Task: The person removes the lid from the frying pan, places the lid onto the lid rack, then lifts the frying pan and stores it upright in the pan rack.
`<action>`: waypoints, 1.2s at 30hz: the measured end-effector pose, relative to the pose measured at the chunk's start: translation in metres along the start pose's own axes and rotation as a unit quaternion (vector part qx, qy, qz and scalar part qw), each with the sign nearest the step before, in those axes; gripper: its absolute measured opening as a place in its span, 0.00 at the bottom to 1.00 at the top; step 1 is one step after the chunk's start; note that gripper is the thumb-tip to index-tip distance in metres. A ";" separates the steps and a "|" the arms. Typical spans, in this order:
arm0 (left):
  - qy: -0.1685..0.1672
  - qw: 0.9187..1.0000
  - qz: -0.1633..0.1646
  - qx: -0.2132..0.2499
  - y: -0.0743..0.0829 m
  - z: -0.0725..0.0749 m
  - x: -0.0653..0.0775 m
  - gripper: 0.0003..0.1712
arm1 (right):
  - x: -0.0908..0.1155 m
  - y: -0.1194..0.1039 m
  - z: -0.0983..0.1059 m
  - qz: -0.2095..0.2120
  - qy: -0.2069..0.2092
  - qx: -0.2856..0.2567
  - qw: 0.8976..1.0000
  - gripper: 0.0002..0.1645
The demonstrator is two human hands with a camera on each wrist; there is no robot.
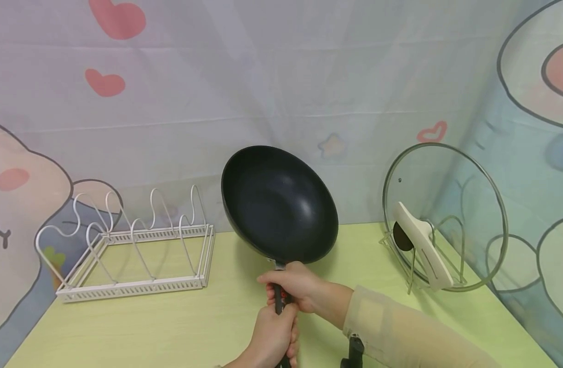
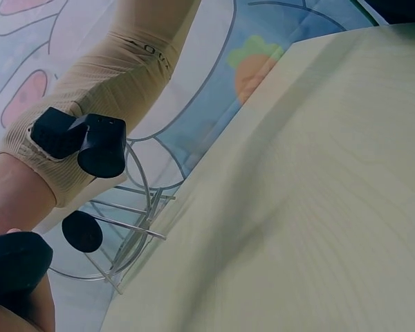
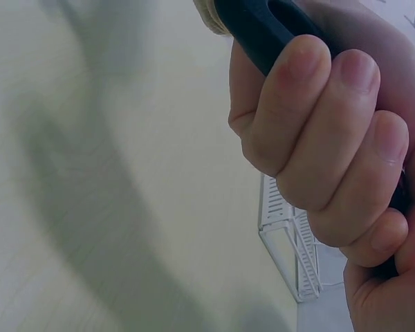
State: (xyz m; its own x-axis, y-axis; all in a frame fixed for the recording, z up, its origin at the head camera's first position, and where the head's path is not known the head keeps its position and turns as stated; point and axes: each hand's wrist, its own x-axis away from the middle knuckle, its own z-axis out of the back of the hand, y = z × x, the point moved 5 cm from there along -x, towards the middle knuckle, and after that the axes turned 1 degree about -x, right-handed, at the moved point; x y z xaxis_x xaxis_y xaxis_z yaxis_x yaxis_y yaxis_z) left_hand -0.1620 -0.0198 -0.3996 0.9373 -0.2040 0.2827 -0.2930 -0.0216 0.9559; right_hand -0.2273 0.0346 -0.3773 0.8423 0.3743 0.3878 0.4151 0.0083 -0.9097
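Note:
In the head view a black wok (image 1: 281,204) is held tilted above the table, its dark inside facing the camera. Both hands grip its black handle (image 1: 278,296). My right hand (image 1: 300,286) holds the part close to the pan, thumb lying across the top. Below it, my left hand (image 1: 273,335) wraps round the lower part of the handle. The right wrist view shows curled left-hand fingers (image 3: 325,131) around the handle, whose looped end (image 3: 263,28) sticks out above them. The same black handle end (image 2: 14,266) fills the lower left corner of the left wrist view.
On the left of the pale green table (image 1: 148,327) stands a white wire rack (image 1: 134,286) with upright loops. At right, a large glass lid (image 1: 504,225) leans upright in a small wire stand (image 1: 463,255), beside a cream-coloured flat piece (image 1: 428,250). A printed cloth (image 1: 281,76) hangs behind.

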 end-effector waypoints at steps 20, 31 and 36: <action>0.005 1.000 -0.010 -0.020 -0.002 0.001 0.000 0.18 | 0.005 -0.005 0.000 -0.003 0.005 0.032 0.999 0.13; 0.007 0.998 -0.015 -0.055 0.001 0.003 -0.001 0.15 | 0.002 -0.007 -0.003 0.005 0.039 0.022 0.999 0.11; 0.015 0.997 -0.019 -0.069 0.003 0.004 0.001 0.17 | 0.001 -0.005 -0.005 0.016 0.041 0.011 0.999 0.05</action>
State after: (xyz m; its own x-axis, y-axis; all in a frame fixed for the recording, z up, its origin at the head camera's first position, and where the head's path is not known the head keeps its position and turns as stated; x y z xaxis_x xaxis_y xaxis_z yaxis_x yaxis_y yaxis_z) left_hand -0.1631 -0.0243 -0.3970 0.9527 -0.1769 0.2469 -0.2311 0.1057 0.9672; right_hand -0.2269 0.0305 -0.3718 0.8807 0.2975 0.3687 0.3808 0.0184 -0.9245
